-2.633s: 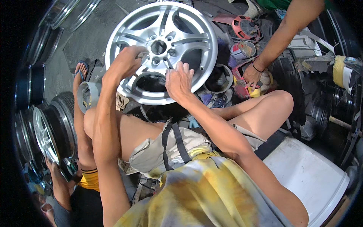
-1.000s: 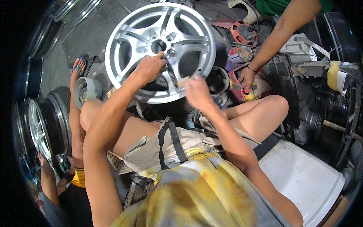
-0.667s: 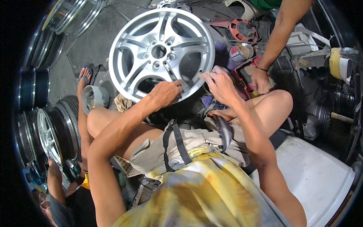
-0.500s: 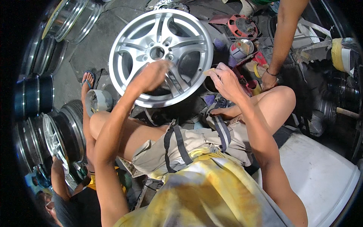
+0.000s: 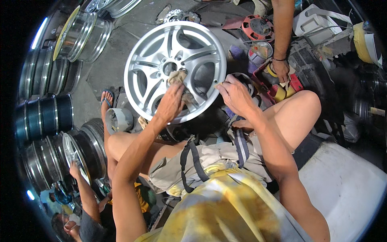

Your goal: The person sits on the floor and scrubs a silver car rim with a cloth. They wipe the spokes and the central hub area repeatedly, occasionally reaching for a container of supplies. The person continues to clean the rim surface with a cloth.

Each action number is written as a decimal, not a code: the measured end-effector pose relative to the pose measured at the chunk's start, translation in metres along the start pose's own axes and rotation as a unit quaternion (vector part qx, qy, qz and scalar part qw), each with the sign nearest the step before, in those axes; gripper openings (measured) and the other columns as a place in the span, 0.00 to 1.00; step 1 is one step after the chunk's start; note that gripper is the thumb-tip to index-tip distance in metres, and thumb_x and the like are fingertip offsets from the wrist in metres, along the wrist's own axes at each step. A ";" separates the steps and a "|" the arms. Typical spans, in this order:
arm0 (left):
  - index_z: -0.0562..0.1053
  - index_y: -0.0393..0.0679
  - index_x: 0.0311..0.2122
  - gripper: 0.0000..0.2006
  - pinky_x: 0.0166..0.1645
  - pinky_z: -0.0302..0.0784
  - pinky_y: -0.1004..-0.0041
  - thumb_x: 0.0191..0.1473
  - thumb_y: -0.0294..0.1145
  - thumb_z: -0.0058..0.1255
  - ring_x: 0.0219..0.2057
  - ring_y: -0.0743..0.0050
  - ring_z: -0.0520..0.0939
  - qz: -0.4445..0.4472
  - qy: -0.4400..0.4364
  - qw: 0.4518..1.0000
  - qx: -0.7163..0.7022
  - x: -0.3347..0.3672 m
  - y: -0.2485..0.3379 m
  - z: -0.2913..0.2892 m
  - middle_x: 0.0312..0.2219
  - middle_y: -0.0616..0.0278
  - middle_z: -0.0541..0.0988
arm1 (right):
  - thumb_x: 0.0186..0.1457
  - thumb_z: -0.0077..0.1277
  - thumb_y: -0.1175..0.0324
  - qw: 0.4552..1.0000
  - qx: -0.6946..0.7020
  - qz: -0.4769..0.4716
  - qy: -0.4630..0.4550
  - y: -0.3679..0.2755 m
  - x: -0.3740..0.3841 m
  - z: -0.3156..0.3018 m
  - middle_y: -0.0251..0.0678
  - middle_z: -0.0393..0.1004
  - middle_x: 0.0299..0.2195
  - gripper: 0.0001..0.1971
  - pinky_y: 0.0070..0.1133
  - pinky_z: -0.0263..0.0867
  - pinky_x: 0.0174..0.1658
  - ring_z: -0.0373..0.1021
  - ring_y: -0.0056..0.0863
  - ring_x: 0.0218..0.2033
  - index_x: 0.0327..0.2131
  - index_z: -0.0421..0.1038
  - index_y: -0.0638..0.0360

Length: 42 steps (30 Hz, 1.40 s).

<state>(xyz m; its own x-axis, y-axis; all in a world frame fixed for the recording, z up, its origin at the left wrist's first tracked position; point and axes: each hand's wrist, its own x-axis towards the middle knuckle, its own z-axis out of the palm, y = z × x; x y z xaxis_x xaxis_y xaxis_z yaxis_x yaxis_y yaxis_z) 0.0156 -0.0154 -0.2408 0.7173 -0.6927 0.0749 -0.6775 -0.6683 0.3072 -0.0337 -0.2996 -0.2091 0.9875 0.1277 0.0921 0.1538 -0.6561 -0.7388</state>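
A silver alloy wheel rim (image 5: 135, 94) with paired spokes lies face up in front of my knees. My left hand (image 5: 170, 103) is closed on a crumpled beige rag (image 5: 177, 76), pressing it to the spokes just below the centre hole. More of the cloth shows beside my fingers. At the rim's right edge my right hand (image 5: 238, 94) is closed in a pinch. A small yellowish piece (image 5: 218, 85) shows at its fingertips; its kind is too small to make out.
At right another person's hand (image 5: 282, 70) reaches into a red bin (image 5: 296, 82) with yellow tape rolls. A grey bucket (image 5: 121, 119) stands by my left knee. Stacked rims (image 5: 44, 117) line the left, where a second person (image 5: 86, 205) touches a wheel. A white surface (image 5: 342, 181) lies at right.
My left hand, blurred before, now shows the rag on the spokes. My right hand has moved slightly down to the rim's edge. The other person's hand has moved into the red bin.
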 end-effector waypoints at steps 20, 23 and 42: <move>0.74 0.44 0.51 0.20 0.56 0.65 0.55 0.54 0.37 0.51 0.57 0.53 0.68 0.010 -0.131 0.989 0.065 0.022 -0.015 -0.022 0.53 0.58 0.74 | 0.63 0.49 0.69 1.000 -0.005 0.015 -0.013 0.008 -0.005 0.007 0.52 0.70 0.35 0.12 0.40 0.67 0.41 0.70 0.54 0.37 0.33 0.75 0.70; 0.74 0.47 0.53 0.19 0.58 0.65 0.53 0.55 0.36 0.50 0.57 0.53 0.69 0.031 -0.181 0.981 0.069 0.024 -0.029 -0.029 0.55 0.60 0.74 | 0.63 0.49 0.69 1.000 0.009 0.003 -0.002 0.009 -0.005 0.010 0.52 0.70 0.35 0.11 0.40 0.67 0.41 0.70 0.54 0.36 0.33 0.75 0.70; 0.78 0.37 0.43 0.16 0.68 0.58 0.57 0.52 0.33 0.50 0.58 0.48 0.68 0.140 -0.150 0.957 0.207 -0.001 0.029 -0.003 0.45 0.49 0.75 | 0.64 0.47 0.63 1.000 -0.010 0.018 0.021 0.008 -0.008 -0.013 0.51 0.72 0.37 0.14 0.41 0.68 0.43 0.72 0.53 0.38 0.36 0.76 0.66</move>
<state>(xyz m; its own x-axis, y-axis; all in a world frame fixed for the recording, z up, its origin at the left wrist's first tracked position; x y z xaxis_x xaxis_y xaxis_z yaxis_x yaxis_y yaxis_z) -0.0040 -0.0334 -0.2292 0.4607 -0.8660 -0.1944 -0.8875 -0.4517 -0.0913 -0.0398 -0.3152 -0.2074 0.9930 0.0726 0.0928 0.1174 -0.6754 -0.7281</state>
